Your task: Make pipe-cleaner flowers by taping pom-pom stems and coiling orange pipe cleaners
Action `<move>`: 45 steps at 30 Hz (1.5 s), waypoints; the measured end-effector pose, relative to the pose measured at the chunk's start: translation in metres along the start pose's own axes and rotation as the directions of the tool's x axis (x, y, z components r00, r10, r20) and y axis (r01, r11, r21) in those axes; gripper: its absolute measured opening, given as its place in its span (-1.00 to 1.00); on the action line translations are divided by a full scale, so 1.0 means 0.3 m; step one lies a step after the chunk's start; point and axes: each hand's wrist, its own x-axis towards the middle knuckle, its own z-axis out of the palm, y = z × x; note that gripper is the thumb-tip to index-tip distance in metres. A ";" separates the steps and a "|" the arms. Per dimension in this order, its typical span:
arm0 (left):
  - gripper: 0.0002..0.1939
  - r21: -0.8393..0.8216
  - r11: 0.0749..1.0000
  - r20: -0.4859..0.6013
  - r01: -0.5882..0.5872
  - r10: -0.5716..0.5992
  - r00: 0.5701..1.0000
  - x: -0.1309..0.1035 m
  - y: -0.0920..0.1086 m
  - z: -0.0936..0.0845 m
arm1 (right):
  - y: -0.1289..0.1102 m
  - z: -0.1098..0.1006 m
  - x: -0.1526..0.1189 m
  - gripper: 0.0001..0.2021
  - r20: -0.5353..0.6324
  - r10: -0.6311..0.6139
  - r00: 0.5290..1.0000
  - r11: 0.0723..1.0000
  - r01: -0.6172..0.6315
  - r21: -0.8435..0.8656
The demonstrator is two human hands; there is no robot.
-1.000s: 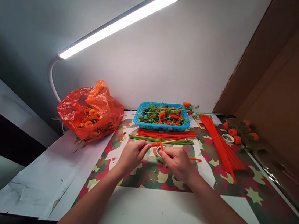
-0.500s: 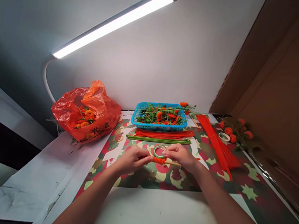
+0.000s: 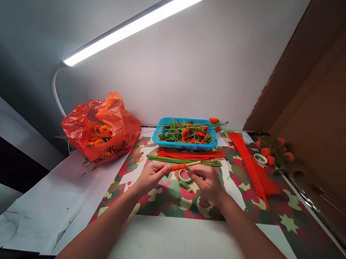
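Note:
My left hand (image 3: 153, 174) is closed around one end of a thin wooden stick (image 3: 193, 163), with an orange pipe cleaner (image 3: 178, 167) coiled around it. The stick's bare end tilts up to the right. My right hand (image 3: 208, 181) is closed in a pinch just right of the coil, on the pipe cleaner's loose end, which its fingers mostly hide. Between my hands a roll of green tape (image 3: 184, 181) lies on the camouflage-patterned table cover (image 3: 181, 205), partly hidden by my right fingers.
Behind my hands lie green pipe cleaners (image 3: 168, 160), orange pipe cleaners (image 3: 195, 153) and a blue basket (image 3: 186, 147) of orange flowers. A red plastic bag (image 3: 121, 131) with flowers stands left. At right are a red-orange bundle (image 3: 252, 170), a white tape roll (image 3: 260, 159) and finished flowers (image 3: 266, 152).
The stick has tilted from level to slanting up to the right and risen slightly with my left hand. My right hand has turned and dropped below the stick's bare end.

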 end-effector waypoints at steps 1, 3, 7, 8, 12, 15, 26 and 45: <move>-0.48 -0.011 1.000 0.037 0.010 -0.010 0.999 -0.002 0.001 -0.004 | 0.006 -0.011 0.004 -0.54 0.030 0.022 0.999 0.996 -0.024 0.085; -0.46 -0.017 0.999 0.135 0.031 -0.028 0.990 -0.006 0.003 -0.014 | 0.017 -0.034 0.012 -0.56 0.118 0.083 0.990 0.969 -0.108 0.223; -0.51 0.073 0.997 0.326 0.021 -0.044 0.945 -0.012 0.001 -0.032 | 0.026 -0.071 0.019 -0.63 0.279 0.181 0.943 0.939 -0.251 0.237; -0.53 0.116 0.993 0.359 0.011 -0.053 0.932 -0.013 -0.001 -0.033 | 0.025 -0.076 0.019 -0.65 0.285 0.192 0.939 0.952 -0.249 0.177; -0.57 0.308 0.950 0.376 -0.056 -0.068 0.924 -0.009 -0.013 -0.020 | 0.021 -0.064 0.014 -0.81 0.156 0.145 0.977 0.973 -0.113 -0.200; -0.57 0.402 0.915 0.145 -0.026 -0.036 0.989 -0.002 -0.017 0.001 | 0.016 -0.029 0.009 -0.81 -0.053 0.061 0.997 0.911 -0.078 -0.406; -0.51 0.043 0.999 -0.081 0.006 -0.003 0.997 0.003 -0.001 0.021 | -0.025 0.029 0.015 -0.63 -0.181 0.273 0.945 0.940 -0.222 0.259; -0.58 0.515 0.857 0.087 -0.024 -0.024 0.996 -0.004 -0.003 0.000 | 0.026 -0.008 0.005 -0.87 -0.163 0.116 0.980 0.863 -0.181 -0.473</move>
